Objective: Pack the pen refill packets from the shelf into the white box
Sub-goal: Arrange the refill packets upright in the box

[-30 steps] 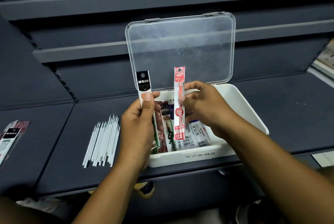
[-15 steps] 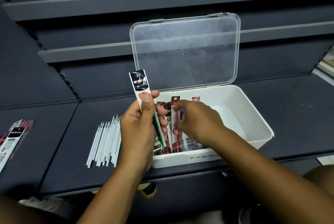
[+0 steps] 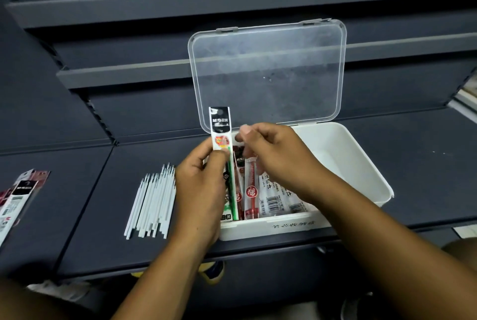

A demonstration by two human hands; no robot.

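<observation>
Dark grey shelf (image 3: 413, 164) carries the white box (image 3: 361, 164), clear lid (image 3: 265, 74) standing up. Left hand (image 3: 198, 190) fingers (image 3: 219, 157) pinch a black-topped refill packet (image 3: 220, 126), upright at the box's left edge. Right of those fingers, more packets (image 3: 251, 190) lie inside the box. Right hand (image 3: 278, 157) curls over them; grasping or not, cannot tell. Left of the left hand, white sticks (image 3: 152, 203) on the shelf; further left, loose packets (image 3: 18, 198).
</observation>
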